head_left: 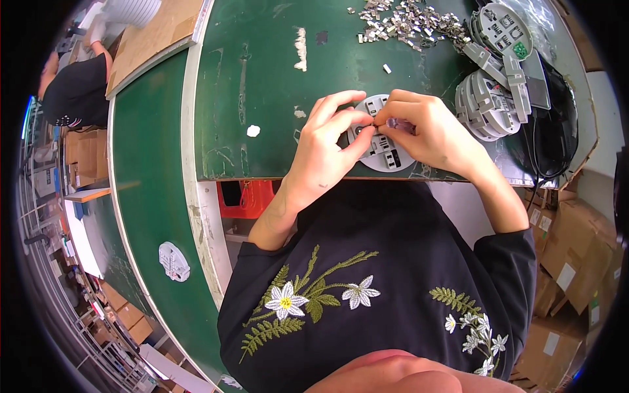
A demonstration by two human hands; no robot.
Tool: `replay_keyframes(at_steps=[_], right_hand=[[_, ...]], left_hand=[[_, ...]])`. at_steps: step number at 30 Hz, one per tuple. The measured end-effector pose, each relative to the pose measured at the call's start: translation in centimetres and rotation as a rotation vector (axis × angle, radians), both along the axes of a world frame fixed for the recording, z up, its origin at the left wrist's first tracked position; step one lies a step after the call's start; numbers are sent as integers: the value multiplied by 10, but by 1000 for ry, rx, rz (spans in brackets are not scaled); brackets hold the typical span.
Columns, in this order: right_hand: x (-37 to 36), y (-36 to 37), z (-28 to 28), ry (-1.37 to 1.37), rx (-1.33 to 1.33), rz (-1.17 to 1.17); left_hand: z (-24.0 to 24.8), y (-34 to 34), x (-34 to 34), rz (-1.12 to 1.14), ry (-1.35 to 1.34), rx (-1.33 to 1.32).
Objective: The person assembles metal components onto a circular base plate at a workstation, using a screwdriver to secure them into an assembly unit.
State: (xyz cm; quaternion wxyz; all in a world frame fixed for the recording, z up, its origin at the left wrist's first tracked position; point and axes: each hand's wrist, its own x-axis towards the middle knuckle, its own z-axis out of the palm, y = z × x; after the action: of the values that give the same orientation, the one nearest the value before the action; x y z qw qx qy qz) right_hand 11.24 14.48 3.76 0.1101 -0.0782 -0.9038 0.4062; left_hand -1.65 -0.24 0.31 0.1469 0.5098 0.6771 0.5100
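Head view: left hand (331, 134) pinched narrow, contents unclear to me; right hand (429, 128) gripping purplish piece (401, 124); grey disc (378, 163) seemingly part-fitted

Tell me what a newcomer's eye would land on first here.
Probably the left hand and right hand, mid-view over a round grey part on the green table, the right gripping a translucent purplish item. Next, the heap of small silvery pieces at its far side and the grey parts piled to the right. Below, white embroidered flowers mark the black shirt.
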Motion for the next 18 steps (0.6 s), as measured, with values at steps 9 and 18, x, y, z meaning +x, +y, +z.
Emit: replay_keyframes(at_steps=[9,18], right_hand=[[9,-4,21,1,-256,-272],[8,-8,20,84,-284,-284]], left_hand=[[7,9,-2,-76,208,57],[3,12,4,-102,255,39]])
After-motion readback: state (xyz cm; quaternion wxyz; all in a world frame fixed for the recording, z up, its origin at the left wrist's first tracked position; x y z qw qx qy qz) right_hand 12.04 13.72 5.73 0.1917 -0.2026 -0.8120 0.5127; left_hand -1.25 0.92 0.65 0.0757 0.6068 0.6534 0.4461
